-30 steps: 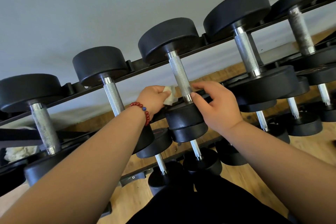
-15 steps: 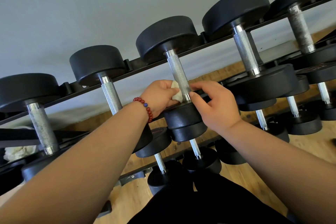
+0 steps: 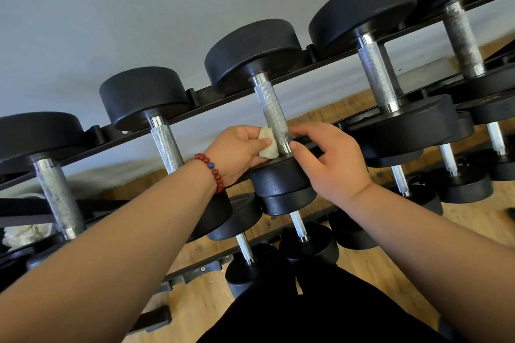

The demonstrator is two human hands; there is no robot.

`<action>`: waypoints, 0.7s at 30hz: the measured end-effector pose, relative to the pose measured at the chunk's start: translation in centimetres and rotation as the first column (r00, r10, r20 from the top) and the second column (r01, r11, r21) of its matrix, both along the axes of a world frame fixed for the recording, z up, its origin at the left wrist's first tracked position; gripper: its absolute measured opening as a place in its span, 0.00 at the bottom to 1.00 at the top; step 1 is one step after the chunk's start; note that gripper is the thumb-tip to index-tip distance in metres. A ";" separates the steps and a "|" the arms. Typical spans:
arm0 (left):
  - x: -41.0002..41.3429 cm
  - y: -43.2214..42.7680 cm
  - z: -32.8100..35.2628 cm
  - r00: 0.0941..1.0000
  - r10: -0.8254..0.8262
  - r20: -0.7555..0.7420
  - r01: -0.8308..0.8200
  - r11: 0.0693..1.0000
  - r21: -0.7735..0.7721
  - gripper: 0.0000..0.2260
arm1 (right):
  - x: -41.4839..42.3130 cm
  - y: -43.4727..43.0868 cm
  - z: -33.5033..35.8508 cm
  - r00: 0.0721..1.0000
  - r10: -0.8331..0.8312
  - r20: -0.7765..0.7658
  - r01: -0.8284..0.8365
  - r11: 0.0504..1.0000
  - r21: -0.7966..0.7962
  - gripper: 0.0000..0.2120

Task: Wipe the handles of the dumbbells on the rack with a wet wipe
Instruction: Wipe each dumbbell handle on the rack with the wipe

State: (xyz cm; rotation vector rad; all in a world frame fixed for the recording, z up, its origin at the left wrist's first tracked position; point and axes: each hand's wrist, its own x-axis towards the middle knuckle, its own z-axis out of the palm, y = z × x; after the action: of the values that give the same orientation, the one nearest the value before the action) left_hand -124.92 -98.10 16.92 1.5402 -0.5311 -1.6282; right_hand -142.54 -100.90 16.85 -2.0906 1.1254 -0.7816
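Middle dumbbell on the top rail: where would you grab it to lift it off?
By the knurled handle, palm over its bare middle, coming from the front and above. It spans the gap between the rails, thin enough to wrap; the black heads are wide and smooth.

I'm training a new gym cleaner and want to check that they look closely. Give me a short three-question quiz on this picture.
1. True or false: the left hand holds the wipe.
2. Where on the handle is the wipe? A: far end. B: middle. C: near end.
3. Fill in: the bracelet beads are mostly ___.

Key: 1 true; 2 C; 3 red.
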 end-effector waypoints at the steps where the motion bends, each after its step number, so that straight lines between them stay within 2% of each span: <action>1: 0.0 -0.2 0.0 1.000 0.016 -0.008 -0.016 1.000 -0.004 0.11 | 0.0 0.0 0.0 1.000 -0.003 0.001 0.003 1.000 0.000 0.19; 5: -0.3 -0.7 0.0 0.996 0.079 -0.047 -0.081 0.996 -0.048 0.10 | 0.0 0.0 0.0 1.000 0.003 -0.008 -0.003 1.000 -0.003 0.19; 10: 0.0 -0.2 -0.2 0.999 -0.033 0.037 0.033 0.999 -0.002 0.11 | -0.1 0.0 0.2 1.000 0.018 -0.022 -0.018 1.000 -0.011 0.19; 15: 0.3 -1.2 0.6 0.981 0.185 -0.059 -0.189 0.979 -0.077 0.09 | -0.2 -0.2 0.6 0.993 0.082 -0.086 -0.084 0.996 -0.012 0.22; 19: -0.2 0.0 0.2 0.999 0.035 -0.021 -0.035 0.999 -0.021 0.11 | -0.2 -1.1 1.4 0.965 0.189 -0.183 -0.173 0.980 0.100 0.28; 21: -0.1 -0.2 0.2 0.999 0.040 -0.017 -0.041 0.998 -0.043 0.12 | 0.0 -1.9 1.8 0.947 0.231 -0.224 -0.200 0.968 0.149 0.31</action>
State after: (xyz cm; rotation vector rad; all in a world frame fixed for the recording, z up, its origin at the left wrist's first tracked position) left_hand -124.98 -98.25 17.16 1.4957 -0.5199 -1.5878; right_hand -142.53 -102.80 18.65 -2.1967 1.0156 -0.3519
